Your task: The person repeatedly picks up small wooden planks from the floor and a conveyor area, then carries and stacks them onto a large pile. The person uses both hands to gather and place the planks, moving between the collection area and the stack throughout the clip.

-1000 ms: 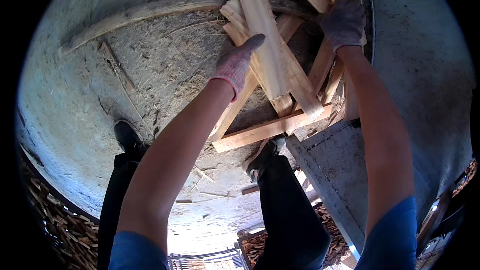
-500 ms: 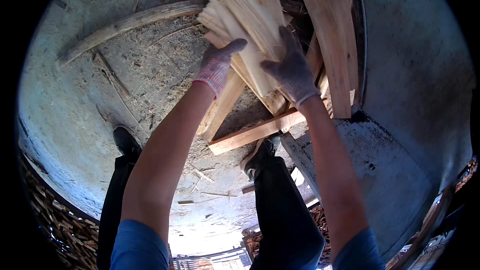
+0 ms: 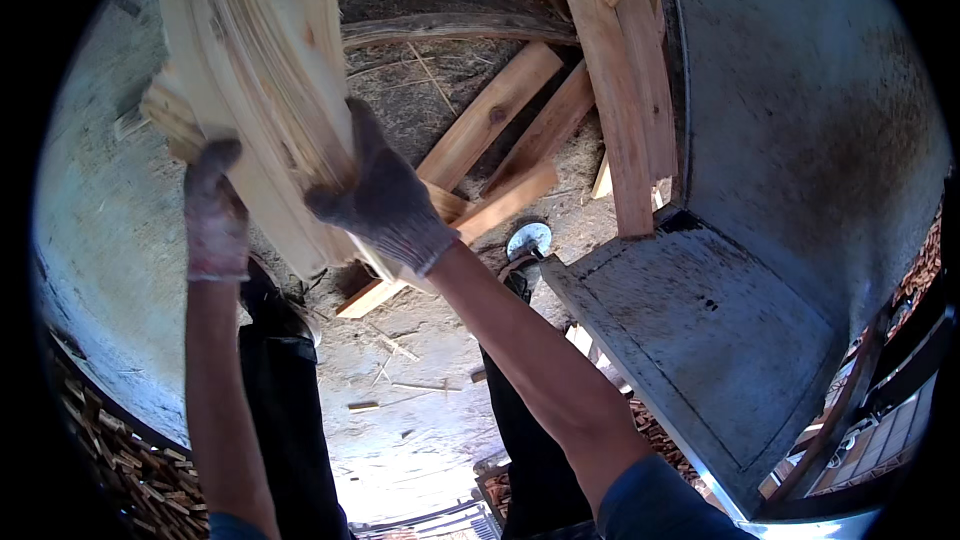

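Wood planks (image 3: 265,70) in left hand (image 3: 216,210) and right hand (image 3: 390,198), right forearm (image 3: 540,360) diagonal

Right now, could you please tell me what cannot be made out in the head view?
- Wooden boards being held: far ends cut off by the head view's upper edge.
- Left hand: most fingers hidden behind the boards in the head view.
- Wood pile, head view, lower left: pieces too small to count, cut off by the dark rim.
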The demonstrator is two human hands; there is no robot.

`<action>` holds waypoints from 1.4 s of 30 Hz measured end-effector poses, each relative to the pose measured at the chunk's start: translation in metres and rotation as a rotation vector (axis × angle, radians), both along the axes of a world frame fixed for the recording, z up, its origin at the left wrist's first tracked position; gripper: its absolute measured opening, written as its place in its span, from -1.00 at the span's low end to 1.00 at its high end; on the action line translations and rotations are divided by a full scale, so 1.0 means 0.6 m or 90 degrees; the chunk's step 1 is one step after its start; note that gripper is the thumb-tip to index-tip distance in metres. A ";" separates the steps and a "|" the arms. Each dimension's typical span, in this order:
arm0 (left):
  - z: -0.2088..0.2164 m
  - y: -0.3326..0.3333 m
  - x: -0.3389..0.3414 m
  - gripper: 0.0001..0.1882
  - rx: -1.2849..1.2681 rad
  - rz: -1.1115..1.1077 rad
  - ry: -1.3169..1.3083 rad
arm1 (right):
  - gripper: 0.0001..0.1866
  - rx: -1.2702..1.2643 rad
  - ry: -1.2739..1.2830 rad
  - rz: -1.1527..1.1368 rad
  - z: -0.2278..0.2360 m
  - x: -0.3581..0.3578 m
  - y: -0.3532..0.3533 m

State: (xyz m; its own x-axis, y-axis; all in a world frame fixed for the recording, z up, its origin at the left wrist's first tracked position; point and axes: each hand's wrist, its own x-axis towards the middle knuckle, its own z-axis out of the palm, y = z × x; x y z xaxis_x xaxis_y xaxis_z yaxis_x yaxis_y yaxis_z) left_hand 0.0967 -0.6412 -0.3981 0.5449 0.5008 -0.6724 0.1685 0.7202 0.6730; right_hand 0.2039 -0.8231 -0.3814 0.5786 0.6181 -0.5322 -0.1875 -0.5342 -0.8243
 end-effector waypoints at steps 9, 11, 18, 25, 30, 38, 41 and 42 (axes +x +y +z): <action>-0.123 0.102 0.045 -0.10 0.384 -0.246 0.293 | 0.17 -0.264 -0.097 0.118 -0.013 0.096 -0.080; -0.089 0.043 0.047 -0.05 0.444 -0.330 0.264 | 0.03 -0.430 -0.386 0.044 -0.026 0.163 -0.175; -0.022 -0.128 -0.048 -0.05 0.817 -0.341 0.296 | -0.16 -0.425 -0.526 -0.070 0.043 0.551 -0.209; 0.025 -0.176 -0.057 -0.11 0.763 -0.382 0.289 | -0.46 -0.364 -0.603 -0.084 0.020 0.577 -0.122; 0.131 -0.222 -0.113 -0.13 0.619 -0.396 0.290 | -0.52 -0.361 -0.546 0.015 -0.003 0.152 -0.187; 0.353 -0.200 -0.256 -0.17 0.455 -0.403 0.377 | -0.55 -0.305 -0.105 0.046 0.156 -0.176 -0.088; 0.293 -0.216 -0.284 -0.26 0.380 -0.419 0.433 | -0.43 -0.239 -0.210 0.139 0.145 -0.009 0.066; 0.263 -0.231 -0.297 -0.26 0.393 -0.450 0.378 | -0.37 -0.313 -0.167 0.168 0.212 0.082 0.162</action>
State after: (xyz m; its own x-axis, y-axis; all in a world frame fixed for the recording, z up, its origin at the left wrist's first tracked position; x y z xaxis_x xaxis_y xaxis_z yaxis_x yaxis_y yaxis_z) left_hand -0.0815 -0.7799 -0.2404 0.5143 0.5430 -0.6638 0.8234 -0.0962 0.5593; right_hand 0.2529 -0.7260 -0.2540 0.5895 0.4769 -0.6519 0.1789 -0.8641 -0.4704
